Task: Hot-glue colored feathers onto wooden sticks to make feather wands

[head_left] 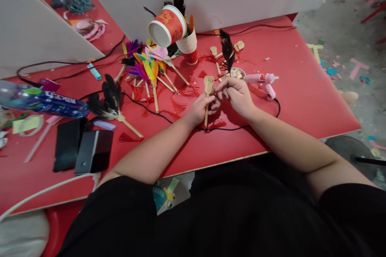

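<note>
My left hand [201, 108] is closed around the stick of a small flat wooden fan handle [208, 84], held upright with its broad pale end at the top. A red tassel [217, 124] shows by its lower end. Close beside it, my right hand [237, 95] has its fingers bent and pinched together near the handle; what lies between the fingertips is hidden. A black feather [227, 50] rises just behind the right hand, and I cannot tell whether the fingers touch it. A small bowl [237, 72] with pale pieces sits behind that hand, beside a pink glue gun [262, 81].
Several colourful feather fans [150, 72] lie at the back, near stacked paper cups [189, 44] and a tilted red-and-white cup [169, 26]. Leftward are a black feather fan [113, 100], a plastic bottle [45, 100] and a black box [94, 152]. A black cable [144, 108] crosses the red table [313, 100].
</note>
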Motion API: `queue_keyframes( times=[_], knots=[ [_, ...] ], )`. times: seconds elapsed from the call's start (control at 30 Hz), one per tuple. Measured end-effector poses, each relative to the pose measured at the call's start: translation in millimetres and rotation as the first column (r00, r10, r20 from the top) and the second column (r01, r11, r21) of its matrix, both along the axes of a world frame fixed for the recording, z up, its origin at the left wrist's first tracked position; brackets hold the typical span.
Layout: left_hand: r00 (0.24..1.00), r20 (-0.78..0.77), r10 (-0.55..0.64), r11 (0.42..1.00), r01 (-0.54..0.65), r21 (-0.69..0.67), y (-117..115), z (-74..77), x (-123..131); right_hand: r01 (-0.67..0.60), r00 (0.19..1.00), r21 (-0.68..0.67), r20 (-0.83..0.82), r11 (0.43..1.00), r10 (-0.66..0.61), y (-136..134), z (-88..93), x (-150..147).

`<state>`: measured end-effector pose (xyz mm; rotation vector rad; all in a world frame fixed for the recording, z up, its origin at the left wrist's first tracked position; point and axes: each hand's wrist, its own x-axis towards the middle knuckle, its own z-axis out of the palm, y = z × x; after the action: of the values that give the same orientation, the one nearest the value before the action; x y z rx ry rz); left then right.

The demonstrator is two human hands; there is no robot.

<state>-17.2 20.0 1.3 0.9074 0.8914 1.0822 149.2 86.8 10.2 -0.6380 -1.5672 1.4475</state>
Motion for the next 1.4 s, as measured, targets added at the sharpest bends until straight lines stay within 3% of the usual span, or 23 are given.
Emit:
queue_keyframes(
  times=[0.23, 0.53, 0.77, 0.93, 1.07, 1.27, 1.4],
  knots=[
    [0.997, 0.019, -0.078, 0.996, 0.077, 0.052, -1, 1.8, -3, -0.080, 0.994, -0.027, -0.079, 0.996, 0.078, -6, 6.2, 0],
    [0.994, 0.101, -0.043, 0.996, 0.035, 0.085, 1, -2.6, -5, -0.146, 0.989, -0.005, -0.029, 0.989, 0.146, -3, 0.8, 2],
    [0.998, -0.019, 0.059, 0.988, -0.055, 0.143, 0, -8.9, 2, -0.043, 0.998, -0.095, -0.041, 0.995, 0.039, -4, -3.6, -5],
    [0.975, -0.101, 0.199, 0.953, -0.169, 0.252, 3, -17.4, 3, 0.002, 1.000, -0.031, -0.025, 1.000, -0.003, -4, -2.4, -6],
    [0.955, -0.128, 0.266, 0.945, -0.232, 0.232, 6, -15.7, 1, 0.008, 1.000, -0.003, -0.029, 1.000, -0.008, -3, 1.5, -3],
    [0.944, -0.182, 0.274, 0.940, -0.223, 0.260, 6, -13.1, -1, -0.120, 0.992, 0.069, 0.053, 0.990, 0.116, -10, 3.7, -3],
    [0.952, -0.163, 0.260, 0.943, -0.214, 0.255, 8, -16.1, -1, -0.182, 0.981, 0.143, 0.091, 0.973, 0.170, -9, -4.1, -1]
  ],
)
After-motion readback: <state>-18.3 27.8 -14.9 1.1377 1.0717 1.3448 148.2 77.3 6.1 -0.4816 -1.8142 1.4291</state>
